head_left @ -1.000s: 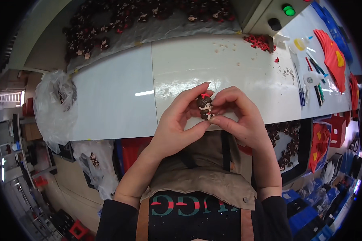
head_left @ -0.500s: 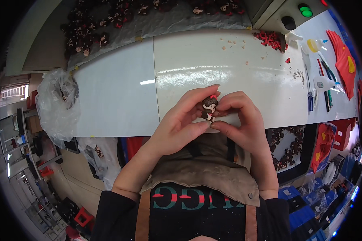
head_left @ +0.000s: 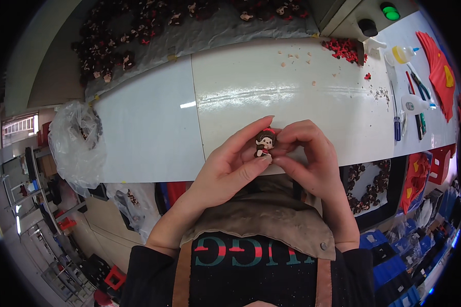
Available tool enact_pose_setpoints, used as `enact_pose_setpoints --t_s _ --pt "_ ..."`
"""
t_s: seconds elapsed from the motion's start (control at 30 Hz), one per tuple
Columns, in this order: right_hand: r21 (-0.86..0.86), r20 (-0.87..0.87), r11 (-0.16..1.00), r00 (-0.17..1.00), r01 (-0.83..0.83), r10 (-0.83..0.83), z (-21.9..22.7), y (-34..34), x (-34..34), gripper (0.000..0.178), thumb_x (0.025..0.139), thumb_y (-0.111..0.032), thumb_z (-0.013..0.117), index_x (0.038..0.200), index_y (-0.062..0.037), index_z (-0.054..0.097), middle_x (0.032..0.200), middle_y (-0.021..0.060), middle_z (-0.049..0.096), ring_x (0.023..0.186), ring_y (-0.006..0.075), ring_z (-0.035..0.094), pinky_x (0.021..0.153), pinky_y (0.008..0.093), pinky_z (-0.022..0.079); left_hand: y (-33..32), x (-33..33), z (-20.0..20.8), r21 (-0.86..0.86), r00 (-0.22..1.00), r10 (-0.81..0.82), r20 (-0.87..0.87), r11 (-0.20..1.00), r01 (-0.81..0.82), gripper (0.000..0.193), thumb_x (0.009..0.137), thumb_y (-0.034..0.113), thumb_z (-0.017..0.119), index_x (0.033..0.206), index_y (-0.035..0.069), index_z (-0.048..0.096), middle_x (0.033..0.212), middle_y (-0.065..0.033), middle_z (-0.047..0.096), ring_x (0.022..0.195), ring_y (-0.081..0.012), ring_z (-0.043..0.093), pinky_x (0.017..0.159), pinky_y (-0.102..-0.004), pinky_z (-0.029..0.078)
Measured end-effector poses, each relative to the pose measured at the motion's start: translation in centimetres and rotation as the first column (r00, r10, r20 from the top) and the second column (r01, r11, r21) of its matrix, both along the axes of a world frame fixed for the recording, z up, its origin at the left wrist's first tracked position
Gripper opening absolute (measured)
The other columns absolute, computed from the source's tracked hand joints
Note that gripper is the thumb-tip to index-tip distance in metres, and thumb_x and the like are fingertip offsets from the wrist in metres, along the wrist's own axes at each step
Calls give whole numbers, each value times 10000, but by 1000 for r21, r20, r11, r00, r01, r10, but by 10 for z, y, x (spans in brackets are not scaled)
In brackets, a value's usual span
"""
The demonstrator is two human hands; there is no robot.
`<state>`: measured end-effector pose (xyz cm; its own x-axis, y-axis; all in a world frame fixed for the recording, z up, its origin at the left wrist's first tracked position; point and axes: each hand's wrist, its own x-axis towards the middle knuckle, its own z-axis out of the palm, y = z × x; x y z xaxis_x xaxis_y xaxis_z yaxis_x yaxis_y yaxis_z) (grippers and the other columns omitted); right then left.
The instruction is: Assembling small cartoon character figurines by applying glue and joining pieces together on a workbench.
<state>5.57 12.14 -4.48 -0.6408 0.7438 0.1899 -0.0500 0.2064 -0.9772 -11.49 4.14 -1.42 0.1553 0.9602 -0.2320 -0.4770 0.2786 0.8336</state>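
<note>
Figurine [head_left: 265, 143], small, brown-and-cream with red trim, is clamped between the fingers of the left hand [head_left: 230, 165] and right hand [head_left: 310, 157], above a glossy white tabletop [head_left: 251, 77].

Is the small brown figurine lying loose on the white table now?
No, the left hand holds the figurine, and the right hand is close at the figurine's other side.

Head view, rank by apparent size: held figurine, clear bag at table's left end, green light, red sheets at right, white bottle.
1. Clear bag
2. Red sheets
3. Figurine and white bottle: too alike to rank, distances differ
4. Green light
</note>
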Motion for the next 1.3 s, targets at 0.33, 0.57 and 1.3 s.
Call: enact_pose_setpoints --t_s 0.33,0.57,1.3 --pt "-22 51 1000 999 -14 15 1 9 -1 299 755 89 631 1035 3 571 968 92 605 816 154 621 700 257 501 1 4 -8 -19 990 85 -112 996 -87 536 935 180 522 1400 24 307 1239 -80 496 1135 -177 491 967 -341 421" --pt "-21 59 1000 998 1 0 -2 9 -1 296 744 89 638 1019 -1 577 966 88 619 806 155 627 697 259 507 0 6 -10 -13 990 81 -115 996 -83 542 929 143 525 1404 18 297 1261 -77 481 1144 -170 482 968 -336 412" --pt "162 107 983 988 91 -109 -9 3 5 295 697 74 643 956 -31 547 883 68 598 730 168 619 664 264 509 6 11 -12 -38 991 -7 -134 999 2 520 934 72 511 1399 9 289 1239 -73 483 1152 -137 474 967 -264 385"
